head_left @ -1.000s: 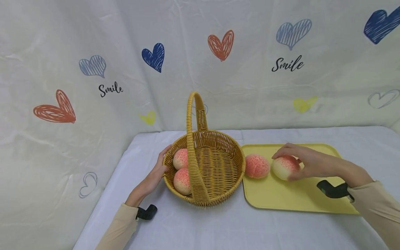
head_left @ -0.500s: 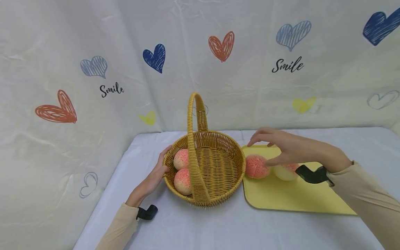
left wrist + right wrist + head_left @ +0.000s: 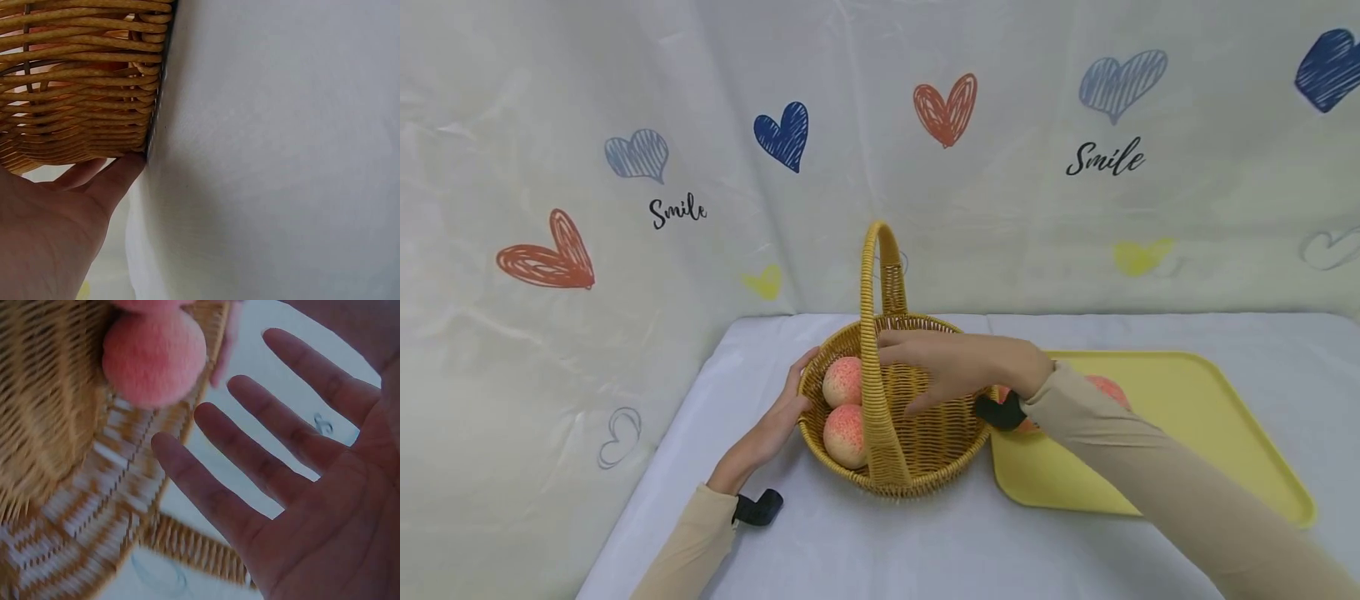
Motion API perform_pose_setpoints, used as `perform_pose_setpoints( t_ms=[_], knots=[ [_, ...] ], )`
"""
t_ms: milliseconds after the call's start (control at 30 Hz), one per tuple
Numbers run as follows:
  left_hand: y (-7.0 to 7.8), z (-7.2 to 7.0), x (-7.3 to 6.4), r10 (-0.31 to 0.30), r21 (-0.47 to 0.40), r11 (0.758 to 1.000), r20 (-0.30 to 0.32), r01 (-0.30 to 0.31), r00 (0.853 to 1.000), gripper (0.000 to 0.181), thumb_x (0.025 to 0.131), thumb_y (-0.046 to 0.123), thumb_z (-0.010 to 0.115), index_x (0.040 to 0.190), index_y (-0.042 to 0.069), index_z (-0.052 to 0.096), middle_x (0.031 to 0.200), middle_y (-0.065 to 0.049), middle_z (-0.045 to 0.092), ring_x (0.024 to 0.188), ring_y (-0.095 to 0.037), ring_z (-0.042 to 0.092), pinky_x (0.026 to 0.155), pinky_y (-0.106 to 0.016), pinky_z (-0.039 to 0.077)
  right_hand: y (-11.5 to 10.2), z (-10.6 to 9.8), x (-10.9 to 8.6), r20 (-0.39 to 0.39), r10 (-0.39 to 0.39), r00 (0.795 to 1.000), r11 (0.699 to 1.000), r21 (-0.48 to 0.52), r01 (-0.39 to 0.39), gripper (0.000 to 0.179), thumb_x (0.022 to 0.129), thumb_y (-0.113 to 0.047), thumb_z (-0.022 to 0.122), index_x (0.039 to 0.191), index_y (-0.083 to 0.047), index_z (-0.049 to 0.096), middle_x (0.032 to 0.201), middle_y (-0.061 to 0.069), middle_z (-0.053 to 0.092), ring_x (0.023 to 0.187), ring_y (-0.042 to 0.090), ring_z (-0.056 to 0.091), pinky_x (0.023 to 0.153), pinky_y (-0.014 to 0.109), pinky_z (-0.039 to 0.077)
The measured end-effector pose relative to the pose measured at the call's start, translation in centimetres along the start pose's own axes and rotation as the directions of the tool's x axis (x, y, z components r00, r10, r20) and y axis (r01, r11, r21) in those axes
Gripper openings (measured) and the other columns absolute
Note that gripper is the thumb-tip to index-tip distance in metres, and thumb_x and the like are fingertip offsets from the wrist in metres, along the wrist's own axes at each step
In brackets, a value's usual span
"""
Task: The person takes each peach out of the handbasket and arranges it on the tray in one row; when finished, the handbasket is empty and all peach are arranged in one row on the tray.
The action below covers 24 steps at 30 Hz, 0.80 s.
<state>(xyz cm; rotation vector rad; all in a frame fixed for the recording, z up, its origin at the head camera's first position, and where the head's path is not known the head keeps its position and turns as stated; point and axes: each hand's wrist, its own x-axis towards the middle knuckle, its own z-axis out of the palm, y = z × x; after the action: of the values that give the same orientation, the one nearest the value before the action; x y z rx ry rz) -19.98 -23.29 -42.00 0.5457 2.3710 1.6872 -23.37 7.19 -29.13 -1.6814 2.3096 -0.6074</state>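
A round wicker basket (image 3: 940, 446) with a tall handle stands on the cloth. Two pink-and-cream peaches (image 3: 844, 382) sit in its left half, one behind the other. My left hand (image 3: 778, 421) touches the basket's left side; the left wrist view has its fingers fairly straight against the lower wall. Above the basket's interior reaches my right hand (image 3: 943, 362), fingers extended and nothing held, their tips by the handle. The right wrist view shows its fingers spread beside a pink peach (image 3: 156, 359). Two more peaches on the tray, one a peach (image 3: 1108, 389), are partly hidden by my right arm.
A yellow tray (image 3: 1210, 433) lies right of the basket, almost against it. The arched basket handle (image 3: 871, 333) rises close to my right fingertips. Behind the white-clothed table (image 3: 925, 550) hangs a white curtain (image 3: 1000, 208) printed with hearts.
My right hand has left the peach on the tray and moved left, over the other tray peach, to above the basket. The left hand stays at the basket. The head view shifts slightly.
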Motion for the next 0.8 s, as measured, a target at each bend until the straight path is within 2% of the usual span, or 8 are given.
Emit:
perform_pose_setpoints(
  t_ms=[100,167,233,400,500,633,733,800],
  knots=[
    [0.0,-0.1,0.0,-0.007,-0.009,1.0,0.014,0.007,1.0,0.08,0.096,0.007,0.031,0.167,0.028,0.002,0.175,-0.005,-0.001,0.159,-0.031,0.004,0.122,-0.06,0.012,0.2,1.5,2.5,0.037,-0.11,0.993,0.993,0.042,0.109,0.048,0.089,-0.015,0.084,0.13,-0.002,0.065,0.135,0.012,0.061,0.132,0.027,0.054,0.112,0.037,0.043],
    [0.1,-0.1,-0.1,-0.006,-0.014,1.0,0.024,0.006,1.0,0.08,0.096,0.006,0.031,0.167,0.029,0.003,0.174,-0.005,0.0,0.159,-0.03,0.006,0.122,-0.059,0.013,0.1,2.4,3.8,0.056,-0.15,0.987,0.988,0.058,0.146,0.043,0.089,-0.018,0.084,0.125,-0.004,0.067,0.128,0.008,0.063,0.127,0.023,0.055,0.109,0.032,0.044],
    [0.2,-0.1,-0.1,0.001,-0.018,1.0,0.031,-0.001,1.0,0.08,0.096,0.005,0.031,0.167,0.028,0.003,0.174,-0.005,0.001,0.159,-0.029,0.007,0.122,-0.058,0.013,-0.1,3.2,4.6,0.1,-0.134,0.986,0.99,0.067,0.128,0.041,0.091,-0.023,0.082,0.127,-0.008,0.068,0.129,0.003,0.06,0.126,0.019,0.053,0.108,0.029,0.043],
    [0.2,-0.2,-0.1,0.017,-0.01,1.0,0.031,-0.017,0.999,0.08,0.095,0.005,0.03,0.167,0.027,0.002,0.174,-0.003,-0.001,0.159,-0.028,0.006,0.123,-0.057,0.01,-0.8,4.4,5.3,0.19,-0.02,0.982,1.0,0.019,0.017,0.043,0.097,-0.025,0.074,0.139,-0.02,0.065,0.136,-0.005,0.054,0.124,0.009,0.05,0.107,0.027,0.042],
    [0.1,-0.3,-0.1,0.015,-0.006,1.0,0.029,-0.015,0.999,0.08,0.096,0.006,0.03,0.167,0.028,0.002,0.174,-0.001,-0.002,0.159,-0.027,0.005,0.123,-0.057,0.009,-0.9,4.6,5.4,0.186,-0.034,0.982,0.999,0.009,0.033,0.041,0.098,-0.021,0.073,0.138,-0.019,0.065,0.134,-0.004,0.054,0.123,0.01,0.05,0.107,0.027,0.042],
    [-0.1,-0.2,0.0,0.011,-0.006,1.0,0.031,-0.011,0.999,0.079,0.096,0.007,0.03,0.167,0.029,0.002,0.174,-0.001,-0.002,0.159,-0.027,0.005,0.123,-0.057,0.01,-0.7,4.6,5.4,0.168,-0.095,0.981,0.995,0.005,0.096,0.039,0.097,-0.014,0.073,0.136,-0.015,0.067,0.129,-0.001,0.054,0.12,0.011,0.051,0.106,0.026,0.042],
    [-0.1,-0.2,0.0,0.006,-0.004,1.0,0.03,-0.006,1.0,0.079,0.097,0.007,0.03,0.167,0.029,0.002,0.174,-0.001,-0.001,0.159,-0.027,0.006,0.123,-0.057,0.011,-0.8,4.6,5.3,0.166,-0.103,0.981,0.995,0.0,0.105,0.039,0.096,-0.013,0.073,0.135,-0.014,0.068,0.127,0.0,0.054,0.119,0.013,0.051,0.105,0.026,0.042],
    [-0.1,-0.2,0.0,0.001,-0.002,1.0,0.027,-0.001,1.0,0.079,0.097,0.007,0.031,0.167,0.03,0.002,0.174,-0.002,-0.001,0.159,-0.028,0.006,0.123,-0.057,0.012,-0.8,4.5,5.3,0.177,-0.088,0.98,0.996,-0.006,0.091,0.039,0.099,-0.015,0.071,0.138,-0.014,0.066,0.135,0.003,0.054,0.125,0.015,0.05,0.109,0.028,0.041]
  ],
)
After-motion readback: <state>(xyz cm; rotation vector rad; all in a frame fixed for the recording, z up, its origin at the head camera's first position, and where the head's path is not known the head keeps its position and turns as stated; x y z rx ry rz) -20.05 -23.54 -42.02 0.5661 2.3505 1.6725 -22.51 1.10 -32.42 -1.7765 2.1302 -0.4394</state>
